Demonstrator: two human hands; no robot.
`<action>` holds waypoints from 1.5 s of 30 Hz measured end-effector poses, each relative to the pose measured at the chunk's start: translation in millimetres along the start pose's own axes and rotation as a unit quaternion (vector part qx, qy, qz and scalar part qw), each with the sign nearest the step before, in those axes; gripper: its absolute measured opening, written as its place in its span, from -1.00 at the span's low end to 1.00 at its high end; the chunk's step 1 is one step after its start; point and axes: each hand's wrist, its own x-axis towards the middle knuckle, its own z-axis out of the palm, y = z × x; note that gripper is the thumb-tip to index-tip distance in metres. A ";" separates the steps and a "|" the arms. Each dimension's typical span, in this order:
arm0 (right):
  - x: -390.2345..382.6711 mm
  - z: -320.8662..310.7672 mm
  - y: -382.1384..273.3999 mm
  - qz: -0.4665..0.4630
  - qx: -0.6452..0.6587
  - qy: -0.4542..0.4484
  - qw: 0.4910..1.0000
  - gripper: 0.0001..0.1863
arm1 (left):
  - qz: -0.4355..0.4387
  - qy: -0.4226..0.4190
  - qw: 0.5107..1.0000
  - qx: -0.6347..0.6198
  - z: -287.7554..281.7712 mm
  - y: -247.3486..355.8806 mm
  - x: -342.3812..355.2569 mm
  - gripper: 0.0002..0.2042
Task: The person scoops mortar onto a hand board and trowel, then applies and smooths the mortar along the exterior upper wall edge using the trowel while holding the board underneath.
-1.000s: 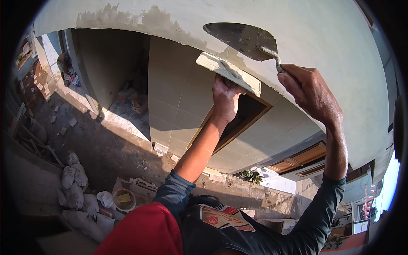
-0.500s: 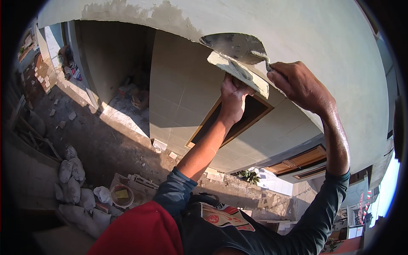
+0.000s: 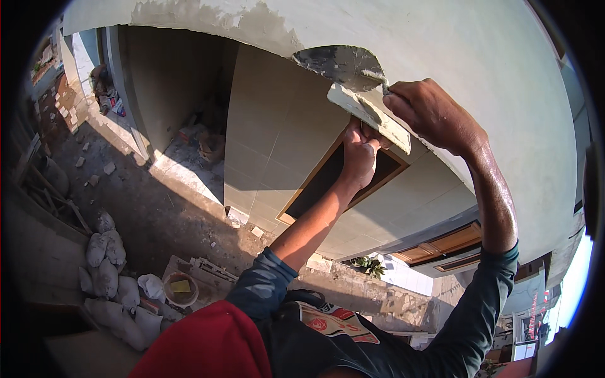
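My right hand (image 3: 435, 116) is closed round the handle of a pointed trowel (image 3: 340, 62), its broad grey blade lying against the lower edge of the plastered wall (image 3: 454, 50). Just below the blade, my left hand (image 3: 363, 154) grips a flat rectangular plastering float (image 3: 368, 116) from underneath. Pale wet plaster coats the float's upper face. The near end of the trowel blade overlaps the float in view; whether they touch, I cannot tell. A darker damp patch of plaster (image 3: 268, 28) shows on the wall left of the trowel.
Far below, white sacks (image 3: 107, 252) are piled at the left, beside a round bucket (image 3: 181, 288) with something yellow in it. A wood-framed opening (image 3: 340, 176) sits in the tiled wall beneath my hands. Broken rubble (image 3: 109, 168) is scattered on the ground.
The float in my left hand has shifted right and slightly down. My right hand has moved a little left and up with the trowel, the blade staying at the wall's edge.
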 end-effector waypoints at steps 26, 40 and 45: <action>-90.0 77.9 -25.5 0.153 0.310 0.186 0.920 -0.64 | 0.030 -0.006 0.999 -0.009 -112.9 107.5 15.3 -0.33; -87.7 263.9 -87.9 0.052 0.984 0.125 0.120 -0.58 | -0.008 0.183 0.981 0.069 -253.6 222.2 -213.8 -0.33; -59.3 241.4 -108.4 -0.067 0.971 0.229 -0.033 -0.62 | 0.017 0.161 0.986 0.027 -269.2 260.1 -286.6 -0.27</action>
